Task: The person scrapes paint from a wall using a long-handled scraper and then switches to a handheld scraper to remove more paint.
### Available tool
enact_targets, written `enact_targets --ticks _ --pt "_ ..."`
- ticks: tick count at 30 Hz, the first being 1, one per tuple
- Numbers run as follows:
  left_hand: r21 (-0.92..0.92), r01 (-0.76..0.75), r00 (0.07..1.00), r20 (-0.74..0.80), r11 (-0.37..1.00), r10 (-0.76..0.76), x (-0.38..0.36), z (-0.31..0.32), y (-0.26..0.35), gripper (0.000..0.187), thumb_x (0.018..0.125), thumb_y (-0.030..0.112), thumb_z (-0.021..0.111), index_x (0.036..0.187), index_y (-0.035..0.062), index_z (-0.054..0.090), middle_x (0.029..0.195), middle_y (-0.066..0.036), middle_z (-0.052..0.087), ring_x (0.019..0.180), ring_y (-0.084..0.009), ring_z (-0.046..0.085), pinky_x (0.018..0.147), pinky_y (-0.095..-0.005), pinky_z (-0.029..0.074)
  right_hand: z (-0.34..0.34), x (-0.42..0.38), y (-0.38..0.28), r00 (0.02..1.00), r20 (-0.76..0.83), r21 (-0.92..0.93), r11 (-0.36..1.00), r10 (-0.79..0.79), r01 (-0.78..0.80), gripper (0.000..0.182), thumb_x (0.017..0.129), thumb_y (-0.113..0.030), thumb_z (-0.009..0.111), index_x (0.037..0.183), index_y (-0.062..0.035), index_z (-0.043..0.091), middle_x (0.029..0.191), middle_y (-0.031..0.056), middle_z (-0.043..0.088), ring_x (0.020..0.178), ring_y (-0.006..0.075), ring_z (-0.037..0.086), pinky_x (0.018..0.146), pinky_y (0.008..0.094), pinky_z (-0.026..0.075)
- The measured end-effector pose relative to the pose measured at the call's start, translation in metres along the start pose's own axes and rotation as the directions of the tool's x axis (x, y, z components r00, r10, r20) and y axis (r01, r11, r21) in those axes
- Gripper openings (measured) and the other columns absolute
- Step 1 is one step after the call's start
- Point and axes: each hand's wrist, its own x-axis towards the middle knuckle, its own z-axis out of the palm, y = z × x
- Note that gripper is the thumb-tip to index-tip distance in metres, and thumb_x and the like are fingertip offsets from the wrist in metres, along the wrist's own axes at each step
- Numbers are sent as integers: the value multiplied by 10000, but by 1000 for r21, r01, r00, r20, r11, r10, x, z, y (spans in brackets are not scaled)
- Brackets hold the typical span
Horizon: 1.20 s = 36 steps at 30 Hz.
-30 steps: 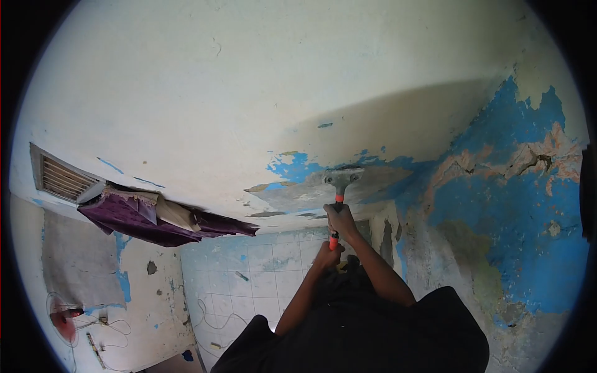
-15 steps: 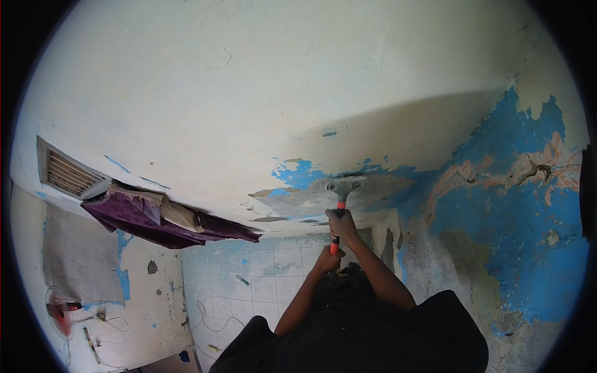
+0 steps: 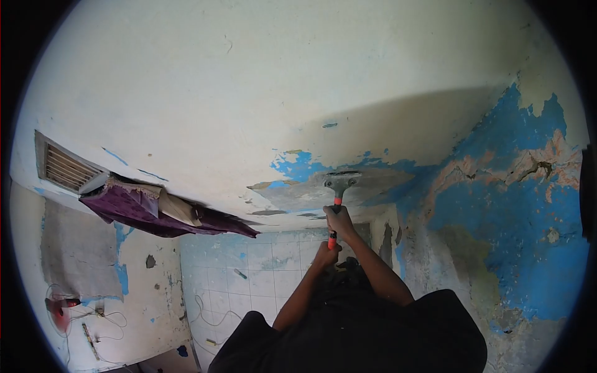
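Note:
A scraper (image 3: 341, 181) with a wide grey head and a black and orange handle is held upright, its blade edge against the peeling wall surface (image 3: 292, 196). My right hand (image 3: 339, 222) is closed round the upper handle, just under the head. Lower down, my left hand (image 3: 328, 255) grips the handle's orange end. Blue paint patches (image 3: 298, 166) border the bare grey area around the blade, and off-white paint spreads beyond them.
A slatted vent (image 3: 65, 169) and a hanging purple cloth (image 3: 143, 214) are at the left. A red fan (image 3: 59, 314) and loose wires are at the lower left. Blue, cracked wall (image 3: 528, 230) stands at the right, and a tiled surface (image 3: 261, 267) lies below.
The scraper and both hands have shifted slightly up and left in the view. Less blue shows beside the blade, where more grey is now bare. The purple cloth appears slightly higher.

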Motion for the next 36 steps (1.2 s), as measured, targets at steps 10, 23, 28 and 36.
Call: enact_targets --ticks 10,23,28,36 --pt "-10 -27 999 -33 1000 27 -9 0 15 210 745 191 598 646 18 531 530 -48 505 443 -149 470 429 -332 352 3 4 -9 1000 29 -23 1000 -12 13 364 844 -236 569 543 -79 440 416 11 409 319 138 430 344 311 358" --pt "-122 -32 999 20 992 35 -29 9 25 212 765 168 599 632 32 507 497 -34 486 402 -134 456 401 -313 343 5 -4 -26 997 57 -24 998 -60 62 348 842 -223 578 555 -89 435 434 -3 404 325 126 419 346 305 359" --pt "-63 -58 998 -26 996 57 -14 -2 24 216 765 179 596 631 28 519 507 -41 487 424 -135 469 412 -308 350 12 3 -20 999 51 -25 1000 -15 16 346 848 -218 575 560 -102 421 439 -12 390 326 115 397 339 295 343" --pt "-105 -41 999 4 994 42 -10 -7 12 206 760 175 603 629 48 508 508 -21 477 421 -135 473 411 -301 357 17 1 -18 997 61 -21 998 -54 56 326 834 -218 580 572 -97 430 444 -12 389 321 114 391 334 296 340"
